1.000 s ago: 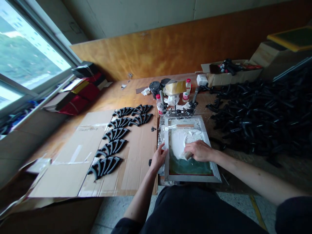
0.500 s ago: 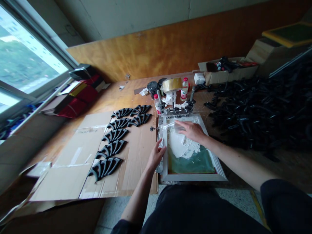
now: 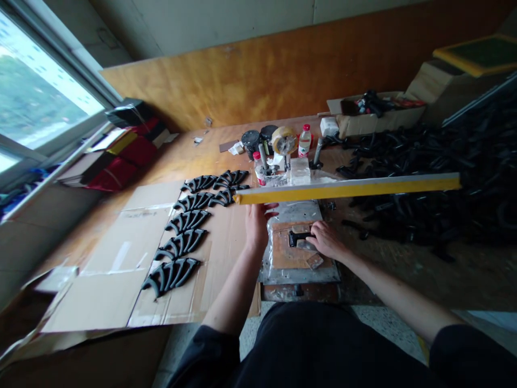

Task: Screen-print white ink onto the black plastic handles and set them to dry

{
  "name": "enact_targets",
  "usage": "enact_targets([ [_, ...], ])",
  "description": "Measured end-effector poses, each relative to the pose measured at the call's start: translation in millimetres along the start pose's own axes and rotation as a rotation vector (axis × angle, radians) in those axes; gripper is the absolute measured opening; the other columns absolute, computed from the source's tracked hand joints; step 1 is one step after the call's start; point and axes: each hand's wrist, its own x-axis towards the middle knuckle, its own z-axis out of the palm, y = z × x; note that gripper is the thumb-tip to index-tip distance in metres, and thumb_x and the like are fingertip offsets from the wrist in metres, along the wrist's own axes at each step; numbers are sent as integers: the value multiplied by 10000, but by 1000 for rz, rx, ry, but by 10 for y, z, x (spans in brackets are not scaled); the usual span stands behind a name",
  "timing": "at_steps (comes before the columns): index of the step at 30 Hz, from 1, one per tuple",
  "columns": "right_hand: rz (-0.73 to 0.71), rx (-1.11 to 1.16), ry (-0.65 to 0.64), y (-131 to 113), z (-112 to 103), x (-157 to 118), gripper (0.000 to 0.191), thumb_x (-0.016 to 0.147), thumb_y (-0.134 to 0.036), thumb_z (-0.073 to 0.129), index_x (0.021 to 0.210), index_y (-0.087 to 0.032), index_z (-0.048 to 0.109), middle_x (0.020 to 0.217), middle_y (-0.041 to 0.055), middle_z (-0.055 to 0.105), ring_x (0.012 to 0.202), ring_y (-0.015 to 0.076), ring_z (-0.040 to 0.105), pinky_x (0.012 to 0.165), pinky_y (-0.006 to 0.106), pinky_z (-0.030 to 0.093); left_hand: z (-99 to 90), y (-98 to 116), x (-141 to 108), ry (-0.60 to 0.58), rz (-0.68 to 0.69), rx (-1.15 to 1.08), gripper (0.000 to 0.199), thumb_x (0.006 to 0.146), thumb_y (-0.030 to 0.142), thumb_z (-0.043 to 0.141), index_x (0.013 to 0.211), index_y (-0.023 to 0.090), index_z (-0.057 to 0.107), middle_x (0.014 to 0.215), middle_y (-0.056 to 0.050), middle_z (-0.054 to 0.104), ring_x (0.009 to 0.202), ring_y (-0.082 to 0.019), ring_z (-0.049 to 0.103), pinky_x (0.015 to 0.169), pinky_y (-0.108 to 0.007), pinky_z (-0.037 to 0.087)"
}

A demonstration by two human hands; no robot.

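The screen-printing frame is tipped up on its hinge, and I see its yellow edge across the view. My left hand holds the frame's left end from underneath. My right hand rests on a black curved part lying on the brown printing bed; whether the fingers grip the part I cannot tell. Rows of black curved parts lie on flattened cardboard to the left.
A large heap of black parts covers the table's right side. Behind the press stand bottles, dark jars and a tape roll. A cardboard box sits at the back right; red items lie by the window.
My right hand left the white ink on the screen and came down to the bed. My left hand lifted the frame, which now stands raised and shows the part beneath.
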Motion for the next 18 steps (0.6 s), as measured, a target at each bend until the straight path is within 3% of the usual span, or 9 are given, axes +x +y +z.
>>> enact_targets([
  [2,98,-15,-46,-289,73,-58,107,897,-249,579,915,-143,588,940,119,661,928,221,609,811,309,453,16,-335,-256,-103,-276,19,587,849,688,435,1117,172,518,929,-95,680,699,-155,654,542,-232,487],
  [4,141,46,-15,-518,67,-114,94,932,-238,522,942,-155,566,902,105,658,886,211,609,768,297,451,4,-694,-544,-308,-588,36,639,830,718,436,1136,166,531,969,-123,688,712,-188,672,540,-266,501],
  [6,8,136,33,-641,33,-152,95,944,-244,503,911,-177,562,926,94,650,914,207,596,783,299,452,-53,-960,-727,-319,-663,11,665,832,739,392,1137,166,541,963,-122,690,755,-201,680,568,-277,507],
  [8,-168,227,49,-577,-17,-150,119,947,-225,492,867,-191,574,945,72,644,938,191,589,819,298,454,-190,-1070,-711,-213,-581,104,658,839,736,358,1109,165,543,900,-103,693,700,-183,667,546,-260,474],
  [10,-141,247,95,-276,-83,-109,126,938,-187,486,892,-193,603,970,64,646,940,179,595,849,300,456,-429,-1039,-507,-115,-448,466,610,876,691,295,1066,167,542,820,-81,692,608,-164,635,522,-253,440],
  [13,223,45,178,475,-150,-53,251,860,-110,526,1086,-158,625,1113,136,630,1015,224,594,888,352,454,-904,-875,-100,-5,-310,1057,470,930,547,291,1004,171,565,807,-103,698,715,-211,668,628,-296,462],
  [16,405,-129,-11,1135,-111,-95,350,786,-54,518,1090,-154,658,1108,174,644,1029,269,607,831,360,464,-1283,-771,96,46,-336,1251,327,876,460,476,914,164,611,851,-164,706,921,-296,677,756,-347,461],
  [18,427,-177,-109,1339,-81,-162,315,777,-60,497,1003,-181,682,1024,154,674,945,262,638,768,343,466,-1405,-770,97,30,-346,1325,311,833,454,553,878,156,629,830,-167,709,934,-310,676,775,-350,460],
])
